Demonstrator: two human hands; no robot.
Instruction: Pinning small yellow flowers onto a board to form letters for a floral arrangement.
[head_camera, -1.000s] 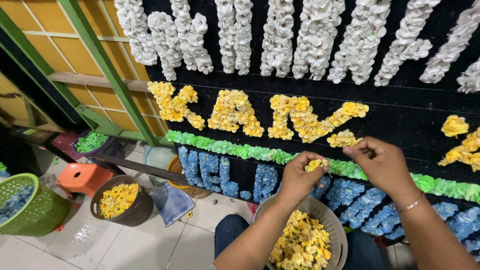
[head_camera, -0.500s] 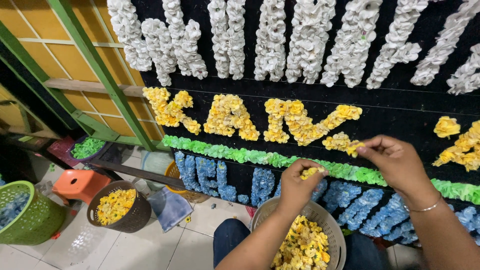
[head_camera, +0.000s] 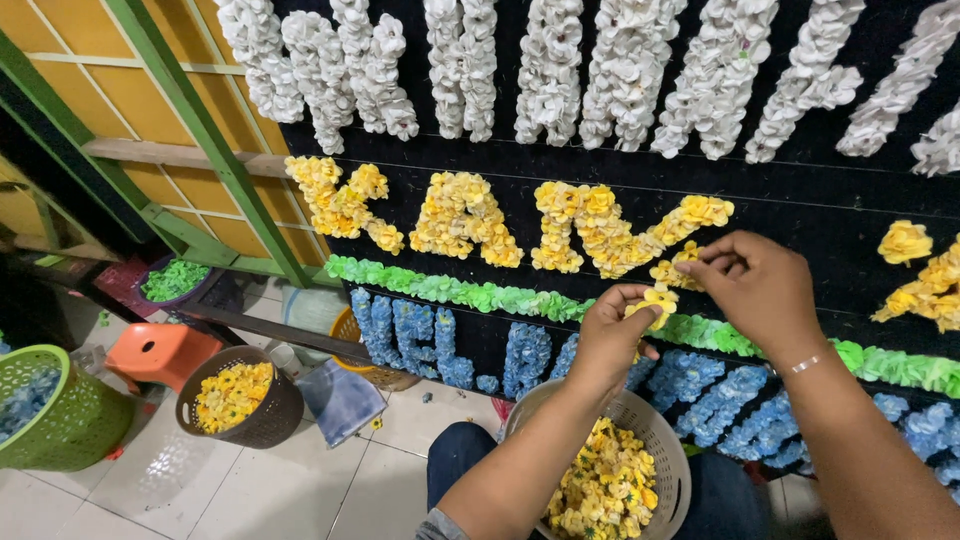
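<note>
A black board (head_camera: 800, 200) stands upright before me, covered with paper flowers: white columns (head_camera: 560, 70) at the top, yellow letter shapes (head_camera: 460, 215) in the middle, a green strip (head_camera: 450, 292) below them, blue shapes (head_camera: 400, 335) lowest. My left hand (head_camera: 612, 335) pinches a yellow paper flower (head_camera: 655, 300) just under the yellow shapes. My right hand (head_camera: 760, 290) has its fingertips pressed at the yellow flowers on the board beside it. On my lap sits a grey round basket (head_camera: 675, 450) full of yellow flowers.
On the tiled floor at the left stand a dark basket of yellow flowers (head_camera: 240, 395), an orange stool (head_camera: 160, 350), a green basket with blue flowers (head_camera: 60, 410) and a tub of green flowers (head_camera: 172, 282). A green-framed orange wall (head_camera: 180, 130) borders the board.
Both hands have risen a little and drawn closer together at the yellow shapes. The view has shifted slightly left and down.
</note>
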